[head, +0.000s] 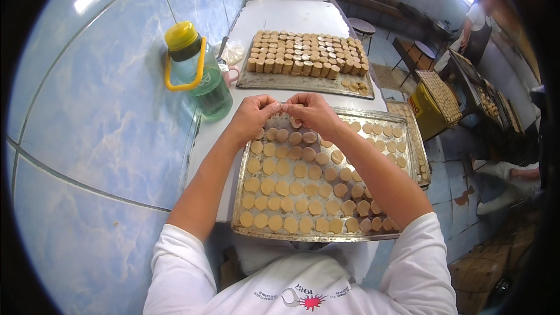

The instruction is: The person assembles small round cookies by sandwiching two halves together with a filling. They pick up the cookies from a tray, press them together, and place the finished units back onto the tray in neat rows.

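Observation:
My left hand (258,116) and my right hand (311,113) meet fingertip to fingertip above the far side of a metal baking tray (323,239). Thumbs and fingers pinch a small piece of dough that they mostly hide. Just below my right fingers shows a pale dough disc (296,123); whether it is held or lies on the tray is hard to tell. Rows of flat, round dough discs (282,188) cover much of the tray. Beyond it, a second tray (280,82) bears tightly packed dough cylinders (302,50) and a few loose dough pieces (356,86) at its right corner.
Left of my hands, a green water bottle (205,92) with a yellow handle stands by the tiled wall (96,109). A pink mug (230,75) and a plastic bag (233,52) are behind it. Another filled tray (422,157) adjoins on the right. A person (477,30) stands farther off.

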